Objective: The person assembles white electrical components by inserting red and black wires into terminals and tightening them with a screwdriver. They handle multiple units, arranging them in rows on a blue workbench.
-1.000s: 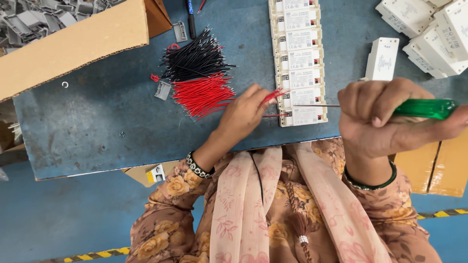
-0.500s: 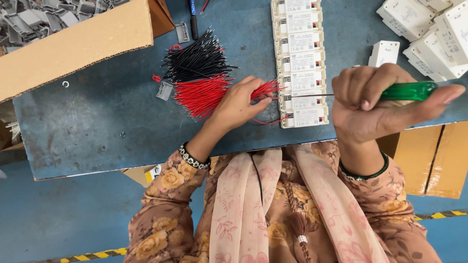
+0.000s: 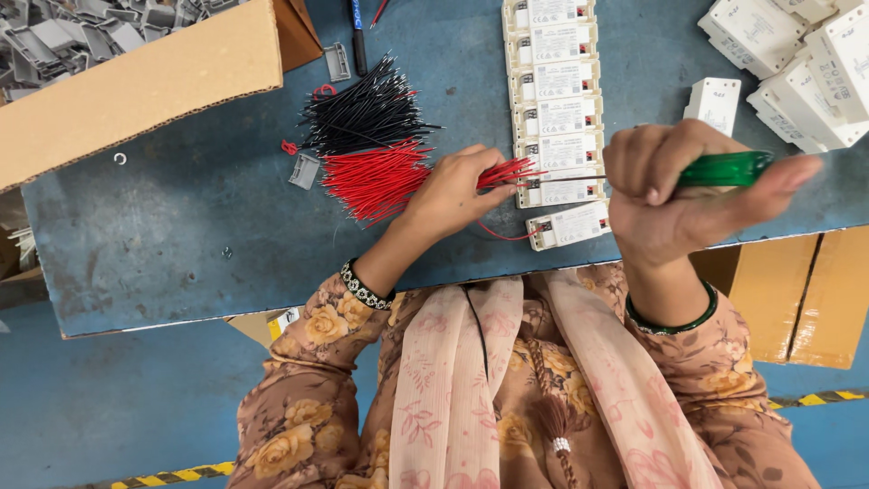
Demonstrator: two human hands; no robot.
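Observation:
My left hand pinches several short red wires and holds their ends against a white rectangular module in a row of such modules. My right hand grips a screwdriver by its green handle; the thin shaft points left, its tip at that same module. A further module lies tilted at the near end of the row, with one red wire looping from it. Bundles of red wires and black wires lie just left of my left hand.
A cardboard box holding grey plastic parts sits at the far left. More white modules are piled at the far right. A small grey clip and a blue pen lie on the blue table. Cardboard stands below the table edge at right.
My left hand has shifted slightly right with the red wires, closer to the module row. My right hand with the screwdriver has lowered a little and turned.

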